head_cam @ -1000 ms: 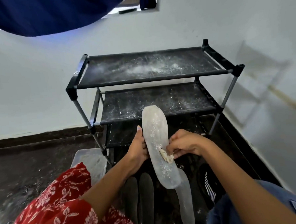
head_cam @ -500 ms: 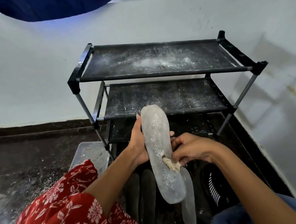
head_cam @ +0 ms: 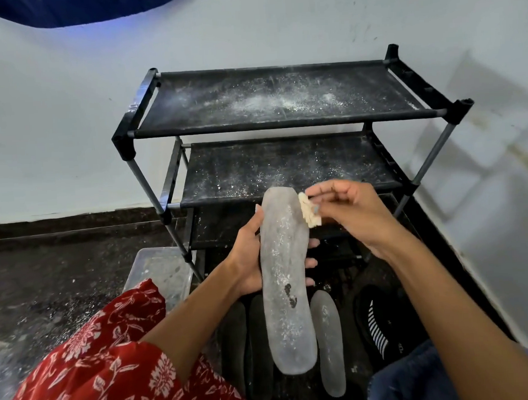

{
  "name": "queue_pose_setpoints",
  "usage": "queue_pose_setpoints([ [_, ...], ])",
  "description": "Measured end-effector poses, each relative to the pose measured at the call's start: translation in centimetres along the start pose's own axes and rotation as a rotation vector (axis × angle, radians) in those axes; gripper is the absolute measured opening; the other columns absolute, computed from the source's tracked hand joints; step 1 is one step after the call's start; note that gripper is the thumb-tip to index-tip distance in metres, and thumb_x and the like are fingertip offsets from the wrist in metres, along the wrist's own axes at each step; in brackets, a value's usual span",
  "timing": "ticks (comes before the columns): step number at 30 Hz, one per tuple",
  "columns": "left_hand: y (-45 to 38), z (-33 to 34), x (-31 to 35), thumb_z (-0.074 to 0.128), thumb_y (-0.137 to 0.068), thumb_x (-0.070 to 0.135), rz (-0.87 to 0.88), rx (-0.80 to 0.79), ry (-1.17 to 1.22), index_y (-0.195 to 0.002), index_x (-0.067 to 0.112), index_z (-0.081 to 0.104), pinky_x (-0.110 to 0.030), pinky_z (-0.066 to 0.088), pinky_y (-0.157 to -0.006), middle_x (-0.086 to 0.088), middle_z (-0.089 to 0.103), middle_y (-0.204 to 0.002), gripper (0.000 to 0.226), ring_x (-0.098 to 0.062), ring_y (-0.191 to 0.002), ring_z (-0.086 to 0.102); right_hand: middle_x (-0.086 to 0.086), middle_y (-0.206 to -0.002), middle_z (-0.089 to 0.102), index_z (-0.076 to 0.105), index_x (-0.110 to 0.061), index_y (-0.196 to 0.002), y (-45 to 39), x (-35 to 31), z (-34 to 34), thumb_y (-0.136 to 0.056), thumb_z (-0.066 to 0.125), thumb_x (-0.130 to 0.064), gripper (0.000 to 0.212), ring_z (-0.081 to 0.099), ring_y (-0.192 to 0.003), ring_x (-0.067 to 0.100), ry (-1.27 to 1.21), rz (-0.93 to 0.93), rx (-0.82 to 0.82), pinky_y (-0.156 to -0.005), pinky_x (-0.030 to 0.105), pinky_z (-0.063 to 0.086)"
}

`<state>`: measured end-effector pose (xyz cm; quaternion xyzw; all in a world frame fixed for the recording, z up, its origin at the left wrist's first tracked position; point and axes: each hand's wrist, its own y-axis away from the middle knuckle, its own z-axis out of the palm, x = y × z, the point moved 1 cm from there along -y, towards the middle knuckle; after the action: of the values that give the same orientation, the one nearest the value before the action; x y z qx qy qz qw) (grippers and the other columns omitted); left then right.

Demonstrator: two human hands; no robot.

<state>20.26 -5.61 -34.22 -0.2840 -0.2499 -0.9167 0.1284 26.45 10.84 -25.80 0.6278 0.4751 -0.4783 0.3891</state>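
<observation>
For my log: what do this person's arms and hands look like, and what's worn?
Left forearm and right forearm are bare, with no sleeves. The left hand and right hand show no gloves, rings, watch or bracelets. One nail on the right hand looks painted grey-blue.

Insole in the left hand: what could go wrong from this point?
1. The left hand grips the insole only around its middle, so a hard wipe near the far end might bend it or lever it loose.
2. The right hand pinches just a small cloth, which could slip out.
3. Powder brushed off may land on the second insole on the floor below.
</observation>
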Motion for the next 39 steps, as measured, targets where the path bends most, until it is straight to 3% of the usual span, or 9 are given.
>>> queue_pose_setpoints([
  [3, -0.2, 0.7, -0.7, 0.027, -0.083, 0.076, -0.051, -0.047, -0.042, -0.130, 0.009, 0.056, -0.066, 0.040, -0.094, -0.023, 0.056, -0.129, 0.087, -0.037, -0.094, 0.064, -0.009, -0.090, 0.070, 0.072, -0.022, -0.095, -0.2, 0.7, 0.7, -0.081, 0.063, -0.003, 0.025, 0.064, -0.084, 0.001, 0.215, -0.158, 0.220, -0.079, 0.015, 0.050],
  [5, -0.3, 1.0, -1.0, 0.025, -0.085, 0.075, -0.069, -0.079, -0.061, -0.130, 0.009, 0.056, -0.065, 0.039, -0.093, -0.021, 0.059, -0.125, 0.086, -0.037, -0.094, 0.064, -0.006, -0.095, 0.069, 0.072, -0.017, -0.099, -0.1, 1.1, 1.3, -0.083, 0.062, -0.005, 0.022, 0.062, -0.085, 0.001, 0.384, -0.279, 0.303, -0.080, 0.009, 0.046],
  [9, -0.3, 1.2, -1.0, 0.026, -0.088, 0.073, -0.063, -0.135, -0.064, -0.127, 0.009, 0.057, -0.068, 0.035, -0.095, -0.017, 0.065, -0.109, 0.081, -0.036, -0.090, 0.063, 0.005, -0.098, 0.066, 0.071, -0.006, -0.102, -0.1, 1.6, 2.7, -0.088, 0.059, -0.006, 0.018, 0.063, -0.086, 0.011, 0.585, -0.418, 0.314, -0.082, 0.012, 0.044],
  [13, -0.1, 1.3, -0.9, 0.029, -0.089, 0.070, -0.055, -0.142, -0.062, -0.128, 0.009, 0.054, -0.070, 0.033, -0.095, -0.018, 0.061, -0.105, 0.077, -0.037, -0.088, 0.062, 0.007, -0.100, 0.068, 0.071, -0.004, -0.099, 0.1, 1.9, 3.4, -0.085, 0.060, 0.001, 0.019, 0.063, -0.092, 0.016, 0.586, -0.467, 0.256, -0.088, 0.026, 0.049],
  [20, 0.3, 1.8, -0.8, 0.028, -0.091, 0.067, -0.027, -0.194, -0.060, -0.124, 0.007, 0.058, -0.068, 0.036, -0.093, -0.022, 0.063, -0.101, 0.075, -0.036, -0.086, 0.063, 0.002, -0.091, 0.070, 0.074, -0.007, -0.089, 0.6, 1.5, 3.8, -0.076, 0.068, 0.001, 0.016, 0.064, -0.085, 0.010, 0.500, -0.504, 0.193, -0.084, 0.021, 0.050],
  [25, 0.2, 1.7, -1.3, 0.026, -0.092, 0.065, -0.065, -0.232, -0.070, -0.123, 0.010, 0.059, -0.066, 0.039, -0.092, -0.016, 0.067, -0.102, 0.071, -0.035, -0.085, 0.063, 0.007, -0.092, 0.070, 0.073, -0.003, -0.091, 0.1, 1.7, 2.8, -0.080, 0.065, 0.000, 0.014, 0.064, -0.087, 0.019, 0.654, -0.471, 0.362, -0.084, 0.023, 0.048],
  [31, 0.1, 1.9, -1.1, 0.032, -0.091, 0.065, -0.044, -0.157, -0.119, -0.125, 0.010, 0.056, -0.064, 0.043, -0.087, -0.020, 0.064, -0.099, 0.069, -0.036, -0.082, 0.064, 0.005, -0.092, 0.070, 0.074, -0.004, -0.087, 0.8, 1.3, 4.4, -0.078, 0.066, 0.001, 0.013, 0.063, -0.089, 0.019, 0.638, -0.565, 0.170, -0.084, 0.028, 0.051],
  [36, 0.3, 1.6, -1.3, 0.029, -0.092, 0.064, -0.075, -0.126, -0.134, -0.121, 0.010, 0.061, -0.063, 0.045, -0.086, -0.016, 0.067, -0.103, 0.069, -0.038, -0.088, 0.064, 0.008, -0.092, 0.070, 0.073, -0.003, -0.091, 0.1, 1.6, 3.0, -0.078, 0.066, 0.001, 0.015, 0.063, -0.091, 0.020, 0.681, -0.473, 0.283, -0.086, 0.026, 0.048],
  [39, 0.3, 1.5, -1.2, 0.032, -0.095, 0.054, -0.037, -0.063, -0.157, -0.127, 0.006, 0.056, -0.061, 0.046, -0.088, -0.022, 0.064, -0.108, 0.063, -0.042, -0.094, 0.063, 0.006, -0.091, 0.070, 0.073, -0.004, -0.090, 0.2, 1.8, 3.4, -0.079, 0.066, 0.001, 0.015, 0.063, -0.088, 0.019, 0.647, -0.469, 0.239, -0.083, 0.030, 0.052],
])
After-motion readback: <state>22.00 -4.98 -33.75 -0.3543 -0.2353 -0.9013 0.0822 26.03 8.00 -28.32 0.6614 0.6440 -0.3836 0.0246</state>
